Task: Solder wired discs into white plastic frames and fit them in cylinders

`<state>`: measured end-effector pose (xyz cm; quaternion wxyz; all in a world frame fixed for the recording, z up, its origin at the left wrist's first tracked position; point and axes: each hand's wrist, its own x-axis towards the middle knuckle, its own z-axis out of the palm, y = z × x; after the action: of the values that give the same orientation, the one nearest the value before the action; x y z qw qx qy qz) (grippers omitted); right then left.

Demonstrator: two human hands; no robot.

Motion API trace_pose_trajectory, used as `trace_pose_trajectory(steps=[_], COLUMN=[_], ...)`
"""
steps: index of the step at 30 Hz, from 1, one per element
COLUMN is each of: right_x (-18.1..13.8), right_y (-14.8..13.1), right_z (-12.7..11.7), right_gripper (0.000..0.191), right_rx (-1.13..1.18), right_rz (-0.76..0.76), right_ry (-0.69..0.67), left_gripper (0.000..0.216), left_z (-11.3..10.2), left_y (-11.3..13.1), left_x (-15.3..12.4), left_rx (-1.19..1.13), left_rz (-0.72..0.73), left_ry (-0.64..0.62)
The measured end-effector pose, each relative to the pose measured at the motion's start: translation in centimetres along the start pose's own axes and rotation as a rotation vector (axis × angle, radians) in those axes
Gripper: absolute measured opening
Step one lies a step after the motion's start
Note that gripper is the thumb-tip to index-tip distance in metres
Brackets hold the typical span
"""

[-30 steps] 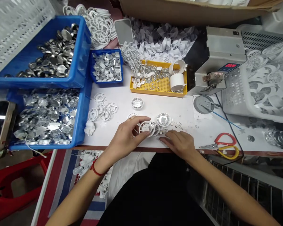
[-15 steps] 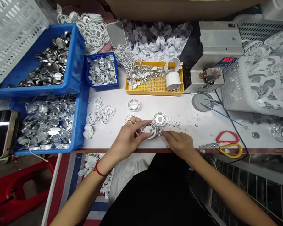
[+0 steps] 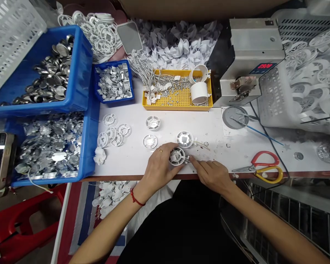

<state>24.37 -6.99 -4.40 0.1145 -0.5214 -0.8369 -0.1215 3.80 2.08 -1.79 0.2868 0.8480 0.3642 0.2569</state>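
Closed around its rim, my left hand (image 3: 161, 168) has firm hold of a white plastic disc (image 3: 177, 156), which sits low near the front edge of the bench. My right hand (image 3: 212, 176) is half closed and reaches to the disc's right side, right at a small metal piece (image 3: 187, 159); I cannot tell whether it pinches that piece. Holding the disc this low probably lets both hands steady it against the bench.

Across the white workbench (image 3: 134, 163), two large blue crates fill the left of the frame: the upper crate (image 3: 82, 73) holds metal caps (image 3: 52, 73), and the lower crate (image 3: 89, 146) holds stamped aluminium blanks (image 3: 49, 146). At upper right stand one grey machine (image 3: 250, 62) with a red digital display and a white perforated basket (image 3: 275, 99) of discs, placed within reach of the seat. At top centre are a yellow pegboard tray (image 3: 177, 101) with two white cylinders (image 3: 199, 92) and a small blue tray (image 3: 114, 82) of metal clips. One pair of red-and-yellow scissors (image 3: 264, 168) lies at lower right. Eight more discs (image 3: 153, 123) lie on the bench: five grouped at left, three nearer my hands.
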Motion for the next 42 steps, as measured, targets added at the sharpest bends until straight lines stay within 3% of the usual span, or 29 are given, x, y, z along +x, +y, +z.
trace_pose_trajectory(steps=[6, 8, 11, 14, 19, 24, 32, 35, 39, 42], right_x=[-0.6, -0.1, 1.7, 4.0, 6.2, 6.8, 7.5, 8.0, 9.3, 10.1], right_y=[0.1, 0.0, -0.6, -1.6, -3.0, -3.5, -3.4, -3.2, -3.0, -2.8], right_z=[-1.4, -2.3, -3.3, -3.2, -2.4, -2.9, -3.9, -4.4, -5.0, -5.1], right_gripper=[0.06, 0.058, 0.075, 0.061, 0.037, 0.034, 0.03, 0.034, 0.025, 0.019], right_rx=[0.065, 0.085, 0.158, 0.224, 0.277, 0.33, 0.352, 0.322, 0.264, 0.254], right_rz=[-0.004, 0.073, 0.253, 0.307, 0.347, 0.458, 0.491, 0.495, 0.454, 0.416], right_ry=[0.022, -0.005, 0.048, 0.102, 0.073, 0.0, -0.125, -0.218, -0.411, -0.512], left_gripper=[0.056, 0.058, 0.062, 0.063, 0.056, 0.05, 0.046, 0.047, 0.049, 0.047], left_z=[2.1, 2.4, 2.9, 3.4, 3.9, 3.9, 3.8, 3.9, 4.8, 3.9], left_y=[-0.6, -0.7, -0.6, -0.4, -0.2, -0.3, -0.7, -1.1, -1.3, -0.9], left_x=[-1.4, -1.8, -2.3, -2.8, -3.2, -3.3, -3.4, -3.4, -3.5, -3.5], left_rx=[-0.027, -0.035, -0.048, -0.062, -0.036, -0.03, -0.074, -0.101, -0.178, -0.186], left_rz=[-0.075, -0.107, -0.139, -0.143, -0.157, -0.161, -0.164, -0.154, -0.088, -0.092], left_ry=[0.173, 0.206, 0.223, 0.26, 0.312, 0.329, 0.303, 0.287, 0.332, 0.335])
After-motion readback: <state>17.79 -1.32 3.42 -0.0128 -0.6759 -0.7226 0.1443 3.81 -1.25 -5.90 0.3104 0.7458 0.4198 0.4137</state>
